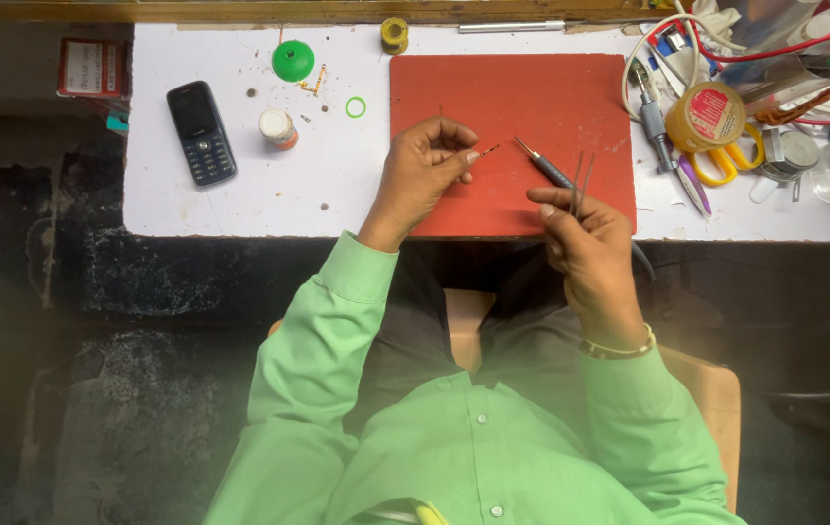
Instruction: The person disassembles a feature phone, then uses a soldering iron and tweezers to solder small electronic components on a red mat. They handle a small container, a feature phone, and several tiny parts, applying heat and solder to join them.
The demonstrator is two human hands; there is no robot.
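Left hand [422,165] pinching thin wire [486,151] over red mat [532,87]; right hand [585,238] at 4 o'clock gripping soldering iron [543,165] plus tweezers [580,180]

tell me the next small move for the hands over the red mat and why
Probably bring the soldering iron tip the short way left to the end of the thin wire. The left hand pinches that wire with its free end pointing at the tip, a small gap between them. The right hand holds the iron along with thin rods. Both hover above the red mat.
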